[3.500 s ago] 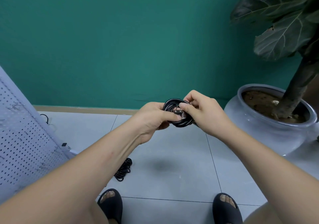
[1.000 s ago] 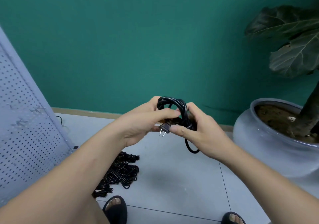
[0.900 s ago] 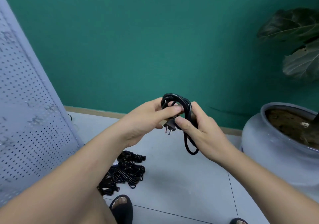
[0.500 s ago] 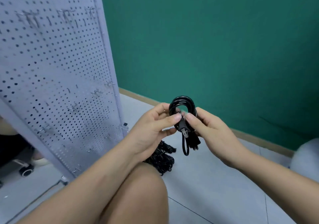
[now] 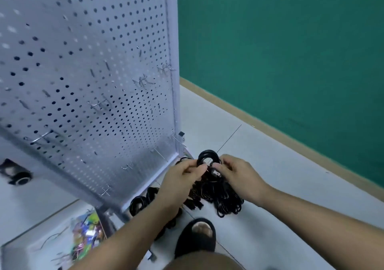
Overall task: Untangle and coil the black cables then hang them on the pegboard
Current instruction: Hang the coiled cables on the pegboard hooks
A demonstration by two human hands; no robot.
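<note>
Both hands are working one piece: the left hand (image 5: 182, 176) is pinching the near rim of the coiled cable (image 5: 208, 155), fingers curled, and the right hand (image 5: 239, 176) is pinching the other side, fingers sitting by the plug (image 5: 216, 173). They're holding the coil upright in the air, above the tangled pile (image 5: 220, 197) on the floor, near the pegboard (image 5: 93, 72) and its lower right corner. Coiling looks finished, so I'd say hanging is the step in hand. The next move is calling for the coil's open centre to go over a bare hook (image 5: 127, 167), loops kept pinched.
</note>
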